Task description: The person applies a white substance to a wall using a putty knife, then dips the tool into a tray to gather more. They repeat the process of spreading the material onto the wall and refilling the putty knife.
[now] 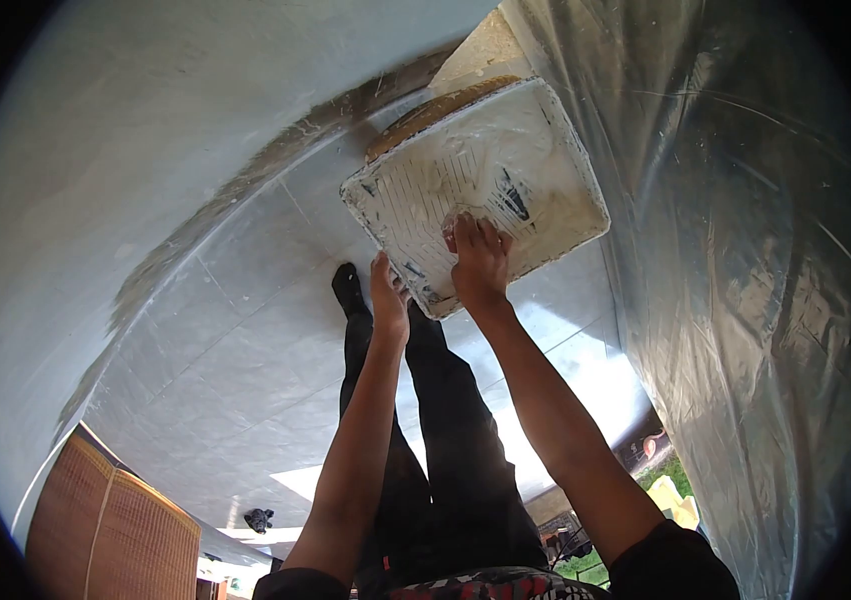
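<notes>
A paint tray [555,190] smeared with off-white paint is tilted up before me, its ribbed slope at the lower left and a dark bare patch near the middle. At its lower left edge, my left hand [388,295] grips the rim, with some fingers hidden behind it. My right hand [480,260] is over the ribbed part, fingers curled downward against the surface. A small pale, paint-covered piece shows at those fingertips, too coated to name.
Clear plastic sheeting [745,300] hangs along the right. A pale curved wall [145,150] rises on the left. Behind the tray is a brown rounded edge [435,115]. Grey floor [245,340] lies below, with a small black bundle [259,520] and a woven brown panel [115,520].
</notes>
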Demonstrator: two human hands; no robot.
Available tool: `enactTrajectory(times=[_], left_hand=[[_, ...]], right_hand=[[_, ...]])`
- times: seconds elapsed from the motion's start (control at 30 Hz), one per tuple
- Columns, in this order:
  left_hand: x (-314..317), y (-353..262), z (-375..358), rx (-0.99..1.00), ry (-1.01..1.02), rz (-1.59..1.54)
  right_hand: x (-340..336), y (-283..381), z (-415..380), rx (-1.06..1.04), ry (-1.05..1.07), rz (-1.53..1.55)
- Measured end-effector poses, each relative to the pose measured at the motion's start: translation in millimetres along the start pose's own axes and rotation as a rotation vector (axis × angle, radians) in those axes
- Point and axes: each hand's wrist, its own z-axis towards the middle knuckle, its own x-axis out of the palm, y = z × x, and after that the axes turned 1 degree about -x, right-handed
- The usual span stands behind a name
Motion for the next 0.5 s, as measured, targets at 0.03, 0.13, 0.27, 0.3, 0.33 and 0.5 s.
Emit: enactTrajectory(times=[0.03, 0.13, 0.27, 0.3, 0.33, 0.5], left_hand=[[-0.6, -0.4, 0.2, 0.011, 0.027, -0.021], [-4.6, 4.6, 7.7, 0.029, 0.045, -0.035], [-0.9, -0.3, 9.8, -0.04, -0.048, 0.037], [-5.5, 0.8, 13.4, -0.027, -0.051, 0.034], [-10.6, 2.6, 17.9, 0.113, -0.091, 0.275], [18.7, -28.4, -28.8, 0.502, -0.122, 0.669]], right_hand=[[4.9, 5.5, -4.1, -0.012, -0.038, -0.086], [2.5, 28.2, -36.8, 0.033, 0.061, 0.006], [-24.3, 23.0, -30.5, 0.223, 0.142, 0.378], [-33.5, 16.4, -24.2, 0.382, 0.184, 0.575], [-46.7, 10.8, -17.5, 0.465, 0.153, 0.686], [-83.4, -22.0, -20.5, 0.827, 0.199, 1.485]])
